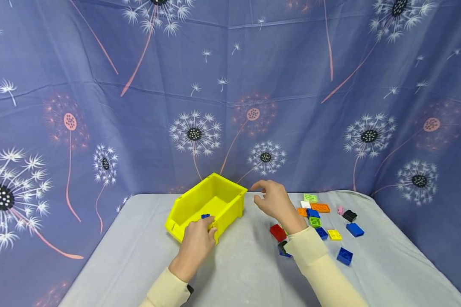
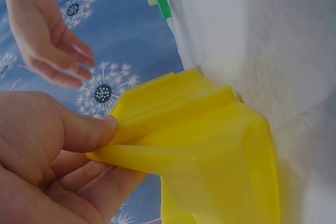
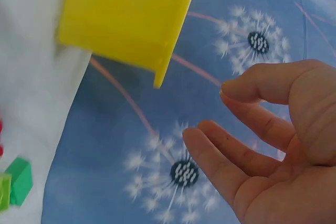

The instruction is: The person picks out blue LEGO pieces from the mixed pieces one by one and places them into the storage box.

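Observation:
A yellow plastic bin (image 1: 230, 214) stands on the cloth, turned at an angle. My left hand (image 1: 196, 241) pinches its near rim between thumb and fingers, as the left wrist view shows up close at the bin's edge (image 2: 184, 153). Just past those fingers a small blue brick (image 1: 205, 216) shows inside the bin, partly hidden by the hand. My right hand (image 1: 275, 204) hovers beside the bin's far right corner, holding nothing. Its fingers (image 3: 215, 158) are loosely bent, with a gap to the thumb, apart from the bin wall (image 3: 126, 19).
Right of the bin lie loose toy bricks: a red one (image 1: 278, 233), an orange one (image 1: 320, 207), a yellow one (image 1: 334, 235), several blue ones (image 1: 345, 256) and others. My right forearm covers some. A patterned blue curtain (image 1: 223, 55) hangs behind the white cloth (image 1: 246, 273).

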Demonstrator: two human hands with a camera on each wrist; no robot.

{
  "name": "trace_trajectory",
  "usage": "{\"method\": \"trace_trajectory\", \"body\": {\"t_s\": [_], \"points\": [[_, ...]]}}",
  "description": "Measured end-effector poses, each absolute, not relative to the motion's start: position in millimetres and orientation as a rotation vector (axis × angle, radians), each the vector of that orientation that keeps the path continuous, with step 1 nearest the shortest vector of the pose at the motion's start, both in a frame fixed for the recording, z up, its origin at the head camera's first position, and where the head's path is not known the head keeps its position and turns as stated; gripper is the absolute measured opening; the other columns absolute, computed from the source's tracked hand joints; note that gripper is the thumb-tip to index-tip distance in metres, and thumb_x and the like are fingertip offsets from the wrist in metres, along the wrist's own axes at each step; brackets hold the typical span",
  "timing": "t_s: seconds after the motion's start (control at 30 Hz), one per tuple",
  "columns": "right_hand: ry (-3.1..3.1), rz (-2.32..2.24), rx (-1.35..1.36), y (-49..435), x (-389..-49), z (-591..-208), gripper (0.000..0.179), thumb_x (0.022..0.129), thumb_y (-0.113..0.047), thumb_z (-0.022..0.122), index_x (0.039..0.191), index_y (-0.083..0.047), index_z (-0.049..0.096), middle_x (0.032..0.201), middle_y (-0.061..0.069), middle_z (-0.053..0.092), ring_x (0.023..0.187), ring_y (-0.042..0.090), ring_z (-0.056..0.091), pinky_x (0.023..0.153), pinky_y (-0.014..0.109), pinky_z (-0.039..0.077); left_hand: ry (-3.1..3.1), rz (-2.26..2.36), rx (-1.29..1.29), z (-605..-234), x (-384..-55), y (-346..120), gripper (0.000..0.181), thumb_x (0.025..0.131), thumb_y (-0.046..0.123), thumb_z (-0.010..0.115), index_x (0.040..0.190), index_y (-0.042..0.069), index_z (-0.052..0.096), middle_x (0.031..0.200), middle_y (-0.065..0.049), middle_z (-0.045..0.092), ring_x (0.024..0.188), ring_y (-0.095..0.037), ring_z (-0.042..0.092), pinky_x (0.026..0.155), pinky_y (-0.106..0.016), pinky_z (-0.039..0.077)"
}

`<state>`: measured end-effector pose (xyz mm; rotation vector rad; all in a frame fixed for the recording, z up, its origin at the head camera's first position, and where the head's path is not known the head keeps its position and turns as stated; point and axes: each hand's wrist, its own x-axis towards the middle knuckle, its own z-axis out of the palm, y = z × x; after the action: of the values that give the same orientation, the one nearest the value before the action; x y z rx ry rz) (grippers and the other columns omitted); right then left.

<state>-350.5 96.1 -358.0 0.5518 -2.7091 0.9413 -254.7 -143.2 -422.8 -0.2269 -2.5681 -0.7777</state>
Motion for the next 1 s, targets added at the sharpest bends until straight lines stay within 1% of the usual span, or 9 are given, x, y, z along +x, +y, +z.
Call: {"method": "trace_trajectory", "body": {"t_s": [0.17, 0.2, 0.4, 0.53, 0.63, 0.73, 0.8, 0.93, 1.0], "points": [[-2.744, 0.917, 0.446, 120.4, -356.2, -363.5, 0.027, 0.096, -0.017, 0.067, 0.122, -0.017, 0.074, 0.132, 0.011, 0.068, 0.118, 0.037, 0.065, 0.087, 0.051, 0.058, -2.574, -0.772, -0.228, -422.3, -255.0, -143.4, 0.03, 0.09, 0.003, 0.077, 0.119, -0.004, 0.074, 0.11, -0.018, 0.076, 0.097, -0.033, 0.074, 0.08, -0.043, 0.061], [-2.753, 0.92, 0.427, 125.6, -357.3, -364.0, 0.027, 0.096, -0.017, 0.067, 0.123, -0.016, 0.074, 0.134, 0.012, 0.067, 0.119, 0.038, 0.064, 0.081, 0.049, 0.059, -2.573, -0.772, -0.231, -422.3, -254.9, -143.4, 0.03, 0.09, 0.003, 0.078, 0.119, -0.004, 0.074, 0.109, -0.018, 0.077, 0.096, -0.033, 0.074, 0.08, -0.043, 0.061], [-2.742, 0.869, 0.324, 159.2, -364.3, -366.1, 0.03, 0.096, -0.016, 0.064, 0.124, -0.012, 0.073, 0.133, 0.018, 0.067, 0.092, 0.038, 0.066, 0.059, 0.036, 0.046, -2.568, -0.771, -0.231, -422.6, -254.8, -143.3, 0.03, 0.09, 0.003, 0.078, 0.119, -0.004, 0.074, 0.108, -0.018, 0.077, 0.095, -0.033, 0.074, 0.079, -0.043, 0.061], [-2.765, 0.864, 0.233, 181.9, -365.9, -366.7, 0.033, 0.099, -0.018, 0.061, 0.128, -0.007, 0.07, 0.136, 0.023, 0.065, 0.074, 0.026, 0.063, 0.058, 0.035, 0.046, -2.569, -0.769, -0.227, -422.4, -254.3, -143.2, 0.031, 0.09, 0.003, 0.078, 0.119, -0.004, 0.074, 0.108, -0.018, 0.077, 0.095, -0.033, 0.074, 0.079, -0.043, 0.061], [-2.802, 0.878, 0.174, 196.6, -367.0, -366.5, 0.035, 0.1, -0.019, 0.06, 0.131, -0.005, 0.068, 0.138, 0.027, 0.061, 0.063, 0.025, 0.059, 0.056, 0.035, 0.046, -2.568, -0.772, -0.23, -422.5, -254.3, -142.6, 0.031, 0.09, 0.003, 0.078, 0.119, -0.003, 0.074, 0.108, -0.018, 0.076, 0.093, -0.033, 0.074, 0.078, -0.043, 0.061], [-2.828, 0.854, 0.121, 206.0, -369.2, -365.9, 0.036, 0.1, -0.021, 0.06, 0.132, -0.006, 0.067, 0.139, 0.028, 0.061, 0.073, 0.032, 0.063, 0.062, 0.04, 0.051, -2.57, -0.781, -0.226, -422.2, -255.0, -142.4, 0.031, 0.09, 0.003, 0.077, 0.121, -0.003, 0.073, 0.11, -0.019, 0.076, 0.094, -0.032, 0.074, 0.078, -0.042, 0.061], [-2.841, 0.845, 0.093, 210.4, -371.0, -366.3, 0.038, 0.1, -0.022, 0.06, 0.133, -0.005, 0.066, 0.14, 0.029, 0.059, 0.088, 0.041, 0.066, 0.07, 0.048, 0.054, -2.573, -0.786, -0.22, -421.8, -255.1, -142.9, 0.032, 0.09, 0.003, 0.077, 0.121, -0.003, 0.073, 0.11, -0.019, 0.076, 0.094, -0.032, 0.074, 0.079, -0.043, 0.061], [-2.857, 0.845, 0.026, 218.6, -373.7, -371.2, 0.04, 0.1, -0.023, 0.058, 0.135, -0.004, 0.065, 0.142, 0.03, 0.057, 0.118, 0.051, 0.058, 0.088, 0.061, 0.053, -2.579, -0.789, -0.208, -421.4, -254.9, -143.7, 0.032, 0.089, 0.003, 0.078, 0.12, -0.003, 0.074, 0.11, -0.019, 0.076, 0.095, -0.034, 0.074, 0.081, -0.045, 0.061], [-2.861, 0.852, -0.004, 222.8, -374.3, -374.3, 0.041, 0.1, -0.022, 0.057, 0.135, -0.003, 0.064, 0.142, 0.031, 0.056, 0.122, 0.053, 0.055, 0.092, 0.063, 0.051, -2.587, -0.798, -0.195, -421.2, -254.4, -143.7, 0.032, 0.09, 0.003, 0.078, 0.121, -0.002, 0.074, 0.11, -0.019, 0.076, 0.096, -0.034, 0.074, 0.082, -0.046, 0.06]]}}
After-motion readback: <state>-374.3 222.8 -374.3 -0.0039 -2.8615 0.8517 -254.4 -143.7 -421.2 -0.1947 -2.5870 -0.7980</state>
